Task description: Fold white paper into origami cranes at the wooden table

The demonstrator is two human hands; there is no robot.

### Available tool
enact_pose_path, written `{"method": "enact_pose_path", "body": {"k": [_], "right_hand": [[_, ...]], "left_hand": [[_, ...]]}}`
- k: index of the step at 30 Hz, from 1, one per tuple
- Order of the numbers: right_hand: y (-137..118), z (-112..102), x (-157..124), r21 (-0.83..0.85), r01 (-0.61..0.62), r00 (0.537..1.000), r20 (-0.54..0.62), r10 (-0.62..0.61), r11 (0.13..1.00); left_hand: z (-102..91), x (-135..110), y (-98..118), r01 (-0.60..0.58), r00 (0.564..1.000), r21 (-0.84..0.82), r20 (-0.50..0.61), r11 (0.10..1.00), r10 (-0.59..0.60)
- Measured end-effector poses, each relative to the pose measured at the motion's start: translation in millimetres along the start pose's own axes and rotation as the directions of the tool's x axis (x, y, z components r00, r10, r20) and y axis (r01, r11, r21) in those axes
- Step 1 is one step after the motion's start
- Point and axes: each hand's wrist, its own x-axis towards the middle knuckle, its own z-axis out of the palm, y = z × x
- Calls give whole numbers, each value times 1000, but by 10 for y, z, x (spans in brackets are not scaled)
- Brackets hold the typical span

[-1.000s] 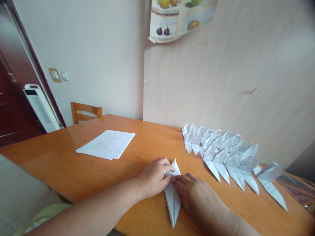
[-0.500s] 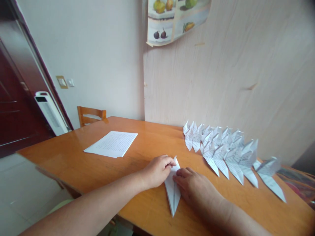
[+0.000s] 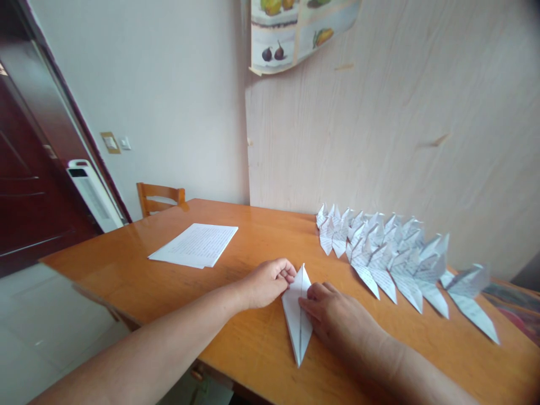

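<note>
A white paper folded into a long kite shape lies flat on the orange wooden table, its narrow tip pointing toward me. My left hand rests at its upper left edge with the fingers curled, fingertips touching the paper. My right hand lies on its right side, fingers pressed together against the fold near the centre crease. To the right a row of several finished folded paper figures stretches along the wall.
A stack of printed sheets lies at the table's left middle. A wooden chair stands behind the far corner. A white floor-standing unit and a dark door are on the left. A fruit poster hangs on the wall panel.
My left hand has slid off the top of the paper to its left edge, uncovering the upper point. The right hand stays on the right side. The view shifted slightly.
</note>
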Motion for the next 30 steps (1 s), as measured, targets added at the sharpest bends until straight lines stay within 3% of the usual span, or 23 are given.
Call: {"method": "enact_pose_path", "body": {"k": [7,15,23,30], "right_hand": [[-6,19,-9,35,-21,1000,-20,22,999],[35,28,-18,47,13,999,-43,-11,999],[86,157,-22,-9,37,999,-22,-37,999],[35,-95,-65,-17,-44,995,90,46,999]], "left_hand": [[119,11,224,-127,992,39,21,991,126],[139,-16,106,-230,969,146,131,962,212],[62,-96,176,-348,932,317,219,882,289],[40,-91,190,-335,936,369,239,867,260]]}}
